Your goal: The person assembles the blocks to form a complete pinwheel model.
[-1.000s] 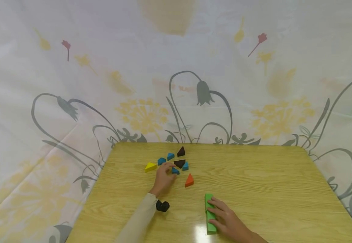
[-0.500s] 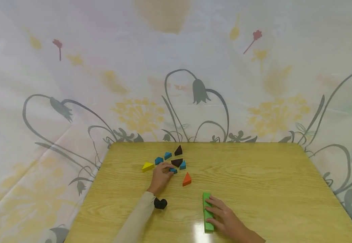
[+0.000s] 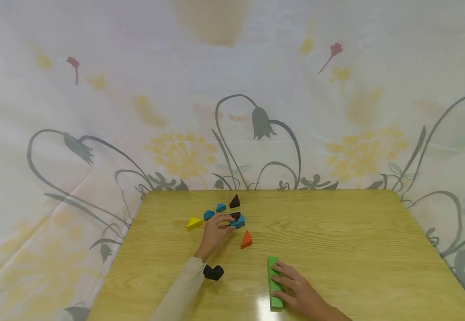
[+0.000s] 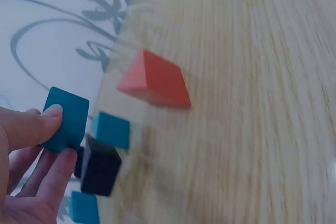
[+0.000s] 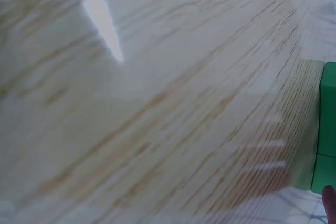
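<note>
In the left wrist view, a blue block sits pinched between the thumb and fingers of my left hand. Close to it are another blue block, a black block and an orange-red triangular block. My right hand rests its spread fingers on a straight row of green blocks. A seam between two green blocks shows in the right wrist view, where one fingertip reaches the near end.
Left of the left hand lies a yellow triangular block. Beyond it are blue blocks and a black block. A black device sits by the left wrist. A patterned cloth hangs behind the wooden table.
My left hand has taken hold of the blue block and shifted it right, in front of the neighbouring blue one. The green blocks, slightly offset before, now line up under my right hand.
</note>
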The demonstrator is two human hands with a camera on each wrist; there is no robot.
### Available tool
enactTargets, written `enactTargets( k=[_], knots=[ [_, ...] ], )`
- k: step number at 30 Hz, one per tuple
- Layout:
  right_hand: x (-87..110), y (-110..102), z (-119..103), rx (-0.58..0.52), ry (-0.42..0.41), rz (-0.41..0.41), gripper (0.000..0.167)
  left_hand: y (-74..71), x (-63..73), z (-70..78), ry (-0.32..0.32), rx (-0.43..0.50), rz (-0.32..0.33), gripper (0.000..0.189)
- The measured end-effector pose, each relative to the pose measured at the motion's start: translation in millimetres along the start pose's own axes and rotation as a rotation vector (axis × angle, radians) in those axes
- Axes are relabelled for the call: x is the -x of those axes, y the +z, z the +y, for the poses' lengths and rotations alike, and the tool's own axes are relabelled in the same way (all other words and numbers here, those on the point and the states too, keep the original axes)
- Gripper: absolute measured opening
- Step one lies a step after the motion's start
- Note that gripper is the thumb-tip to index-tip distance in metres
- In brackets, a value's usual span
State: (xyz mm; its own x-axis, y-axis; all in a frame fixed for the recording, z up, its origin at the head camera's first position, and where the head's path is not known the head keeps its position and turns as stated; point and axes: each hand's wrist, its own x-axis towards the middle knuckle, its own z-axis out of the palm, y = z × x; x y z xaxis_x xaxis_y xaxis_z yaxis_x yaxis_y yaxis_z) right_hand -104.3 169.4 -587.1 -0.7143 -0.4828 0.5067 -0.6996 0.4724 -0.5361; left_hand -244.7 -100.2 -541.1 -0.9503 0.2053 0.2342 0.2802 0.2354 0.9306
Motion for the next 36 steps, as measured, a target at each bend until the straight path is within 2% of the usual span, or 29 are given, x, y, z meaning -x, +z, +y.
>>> enactTargets(
  k=[6, 11, 16, 19, 27, 29, 33, 36],
  knots=[
    [-1.3, -1.2, -1.2, 0.018, 0.000, -0.010, 0.038, 7.1, 2.0, 41.6, 0.012, 0.038, -0.108, 0.019],
    [0.0, 1.0, -1.9, 0.024, 0.016, -0.028, 0.038, 13.8, 7.4, 55.7, 0.021, 0.029, -0.145, 0.020],
    [-0.6, 0.2, -1.0, 0.012, 0.000, -0.012, 0.039, 24.6, 8.6, 60.2, 0.021, 0.054, -0.197, 0.020],
    [-1.4, -0.7, -0.7, 0.002, -0.004, -0.004, 0.039, 32.3, 9.9, 57.9, 0.024, 0.051, -0.212, 0.020],
    [-2.1, -1.4, -0.6, 0.031, 0.008, -0.014, 0.038, 56.5, 12.2, 31.2, 0.077, 0.054, -0.241, 0.017],
    [-1.5, -1.5, -0.2, 0.032, 0.013, -0.014, 0.038, 61.2, 13.7, 28.9, 0.082, 0.055, -0.249, 0.018],
    [-1.3, -1.9, 0.9, 0.017, -0.001, -0.002, 0.038, 65.6, 18.2, 39.6, 0.090, 0.075, -0.269, 0.018],
    [-2.3, -1.4, 1.4, 0.014, -0.014, 0.010, 0.038, 65.3, 21.5, 51.6, 0.067, 0.079, -0.285, 0.017]
  ],
)
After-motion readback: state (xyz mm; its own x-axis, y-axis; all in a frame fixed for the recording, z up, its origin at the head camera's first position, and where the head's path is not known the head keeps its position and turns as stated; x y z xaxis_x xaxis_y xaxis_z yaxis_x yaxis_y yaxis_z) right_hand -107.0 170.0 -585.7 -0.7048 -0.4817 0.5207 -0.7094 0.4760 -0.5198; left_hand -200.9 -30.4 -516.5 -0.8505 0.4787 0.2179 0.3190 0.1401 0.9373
